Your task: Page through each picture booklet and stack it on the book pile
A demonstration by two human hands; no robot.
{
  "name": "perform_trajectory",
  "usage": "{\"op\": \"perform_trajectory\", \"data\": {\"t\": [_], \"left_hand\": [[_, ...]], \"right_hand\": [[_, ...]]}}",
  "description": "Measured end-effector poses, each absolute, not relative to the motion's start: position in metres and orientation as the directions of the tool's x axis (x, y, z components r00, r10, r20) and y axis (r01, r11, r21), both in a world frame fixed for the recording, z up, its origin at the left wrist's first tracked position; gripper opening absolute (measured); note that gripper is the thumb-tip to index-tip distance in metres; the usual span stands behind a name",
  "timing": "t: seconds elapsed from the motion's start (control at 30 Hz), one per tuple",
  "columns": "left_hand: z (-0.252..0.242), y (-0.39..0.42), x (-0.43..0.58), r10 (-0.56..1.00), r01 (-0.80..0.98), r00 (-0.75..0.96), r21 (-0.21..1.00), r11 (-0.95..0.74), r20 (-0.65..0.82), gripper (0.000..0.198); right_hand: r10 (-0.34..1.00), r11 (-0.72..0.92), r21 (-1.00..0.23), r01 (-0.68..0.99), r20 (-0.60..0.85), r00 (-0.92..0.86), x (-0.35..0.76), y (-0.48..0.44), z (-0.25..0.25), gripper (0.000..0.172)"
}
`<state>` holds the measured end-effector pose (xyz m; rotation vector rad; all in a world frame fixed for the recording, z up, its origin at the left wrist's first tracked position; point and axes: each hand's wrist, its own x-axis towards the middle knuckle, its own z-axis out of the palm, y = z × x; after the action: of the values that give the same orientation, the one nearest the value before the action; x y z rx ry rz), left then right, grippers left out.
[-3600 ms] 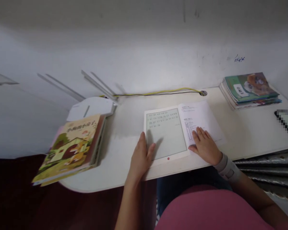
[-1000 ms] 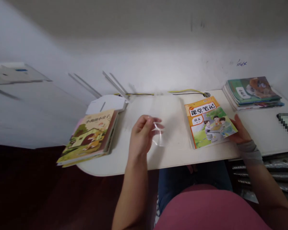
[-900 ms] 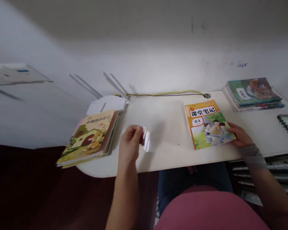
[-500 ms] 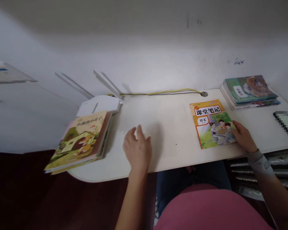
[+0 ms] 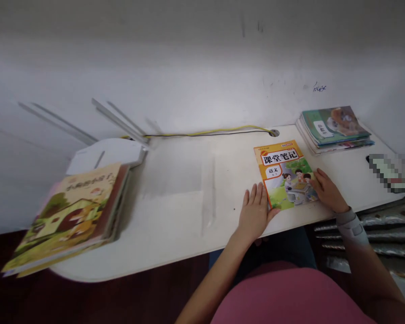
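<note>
Currently both hands are at the workbook on the white desk (image 5: 175, 234). The orange-and-green paperback workbook (image 5: 285, 175) lies flat, tilted slightly on the desk, toward the right end and near the front edge, with its Chinese title at the far end. The left hand (image 5: 254, 211) is palm down with the fingers spread, its thumb side against the workbook's lower left edge. The right hand (image 5: 328, 191) rests open on the lower right part of the cover. Neither hand closes around the book; both grips are wide and flat, pressing rather than pinching. A gray wrist brace (image 5: 351, 229) wraps the right wrist.

Beyond the workbook, a stack of books (image 5: 334, 128) sits near the far right corner, and a pixelated phone (image 5: 389, 173) lies to its right, near the desk edge. A thick stack of picture books (image 5: 67, 220) overhangs the left end, partly covering a white folded paper (image 5: 104, 157). A yellow-and-black cable (image 5: 205, 132) runs along the back edge into a round desk hole (image 5: 274, 132).
</note>
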<state>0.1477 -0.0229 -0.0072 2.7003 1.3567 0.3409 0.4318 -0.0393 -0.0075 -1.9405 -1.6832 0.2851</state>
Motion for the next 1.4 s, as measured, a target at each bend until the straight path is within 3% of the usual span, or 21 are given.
{"op": "perform_trajectory", "data": {"t": [0.17,0.3,0.37,0.53,0.67,0.83,1.17,1.3,1.4], "left_hand": [[-0.004,-0.024,0.148,0.804,0.795,0.582,0.126,-0.594,0.121,0.081],[-0.004,-0.026,0.152,0.811,0.802,0.572,0.122,-0.584,0.121,0.082],[-0.001,-0.025,0.149,0.804,0.794,0.582,0.126,-0.594,0.123,0.083],[0.014,-0.008,0.114,0.716,0.713,0.692,0.071,-0.698,0.088,0.074],[0.02,0.003,0.066,0.863,0.87,0.49,-0.009,-0.493,0.123,0.079],[0.011,0.0,0.038,0.928,0.928,0.37,0.022,-0.371,0.043,0.077],[0.013,-0.011,0.046,0.939,0.938,0.344,0.038,-0.344,-0.009,0.077],[0.011,-0.014,0.047,0.945,0.945,0.325,0.042,-0.323,-0.034,0.077],[0.01,-0.014,0.047,0.947,0.947,0.319,0.052,-0.317,-0.031,0.076]], "right_hand": [[0.954,0.006,-0.53,0.848,0.258,0.154,0.424,-0.048,0.013,0.068],[0.948,0.259,-0.543,0.799,0.299,-0.104,0.404,-0.038,0.048,0.05],[0.911,0.395,-0.506,0.767,0.321,-0.258,0.382,-0.022,0.063,0.052],[0.852,0.522,-0.29,0.802,0.23,-0.471,0.321,0.02,0.069,0.072],[0.81,0.583,-0.079,0.809,0.137,-0.571,0.287,0.024,0.056,0.067],[0.813,0.548,0.089,0.832,0.177,-0.555,0.254,0.018,0.043,0.055],[0.78,0.597,0.031,0.801,0.213,-0.589,0.212,0.016,0.037,0.042],[0.805,0.585,-0.078,0.807,0.176,-0.566,0.217,0.041,0.057,0.045],[0.877,0.465,-0.117,0.877,0.193,-0.44,0.231,0.085,0.07,0.055]]}}
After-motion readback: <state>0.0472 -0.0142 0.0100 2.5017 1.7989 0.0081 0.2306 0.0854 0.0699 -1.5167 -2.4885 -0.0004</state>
